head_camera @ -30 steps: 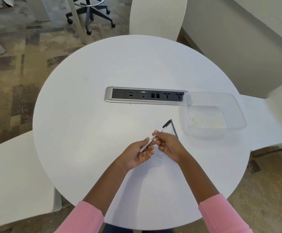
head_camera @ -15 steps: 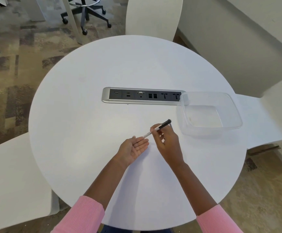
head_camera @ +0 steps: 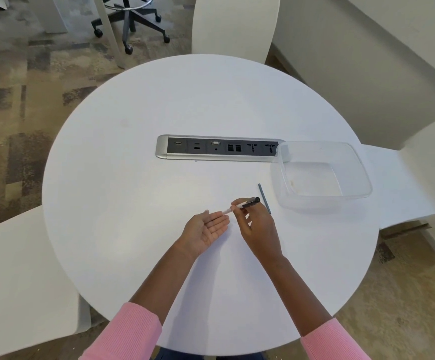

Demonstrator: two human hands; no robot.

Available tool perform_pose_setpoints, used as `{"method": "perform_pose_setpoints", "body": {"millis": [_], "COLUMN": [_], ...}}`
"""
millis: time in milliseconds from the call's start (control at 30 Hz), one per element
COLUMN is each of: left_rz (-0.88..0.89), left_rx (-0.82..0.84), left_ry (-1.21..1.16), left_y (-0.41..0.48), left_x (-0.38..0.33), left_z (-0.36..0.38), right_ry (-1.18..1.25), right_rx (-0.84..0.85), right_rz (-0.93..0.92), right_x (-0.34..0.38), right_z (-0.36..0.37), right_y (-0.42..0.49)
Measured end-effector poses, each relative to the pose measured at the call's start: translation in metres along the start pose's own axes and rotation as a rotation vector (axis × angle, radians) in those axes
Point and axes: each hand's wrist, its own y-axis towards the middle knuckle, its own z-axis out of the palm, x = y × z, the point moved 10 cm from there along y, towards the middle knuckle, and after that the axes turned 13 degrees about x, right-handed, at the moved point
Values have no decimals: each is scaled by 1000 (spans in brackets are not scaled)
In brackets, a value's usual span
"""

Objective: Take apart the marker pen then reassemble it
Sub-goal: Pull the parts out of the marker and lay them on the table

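Observation:
My right hand (head_camera: 256, 224) pinches a thin marker pen (head_camera: 247, 203), white at its lower left end and black at its upper right end, just above the round white table (head_camera: 133, 203). My left hand (head_camera: 206, 229) lies palm up with fingers spread, holding nothing, its fingertips just below the pen's white end. A slim dark grey rod (head_camera: 264, 198), a loose marker part, lies on the table right of the pen, beside the clear container.
An empty clear plastic container (head_camera: 362, 172) stands at the right of the table. A silver and black socket strip (head_camera: 216, 148) is set into the table's middle. White chairs (head_camera: 234, 24) surround the table; an office chair base (head_camera: 130, 24) stands on the floor beyond.
My left hand has let go of the pen and opened palm up. My right hand alone now holds the pen. The grey rod lies uncovered on the table.

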Motion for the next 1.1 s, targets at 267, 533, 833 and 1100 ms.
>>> {"method": "perform_pose_setpoints", "body": {"millis": [267,533,833,1100], "left_rz": [-9,-17,-17,175], "left_rx": [-2,-4,-28,-132], "left_ry": [-34,-21,-5,143], "left_y": [2,4,1,1], "left_x": [2,5,4,-17], "left_z": [-2,-1,-1,-13], "right_ry": [408,125,-6,802], "right_rx": [-189,-119,-32,-234], "right_rz": [303,40,-9,554], "right_x": [-40,-7,-6,-82], "right_z": [-11,-11,3,9], "right_y": [-9,-9,-8,-19]}}
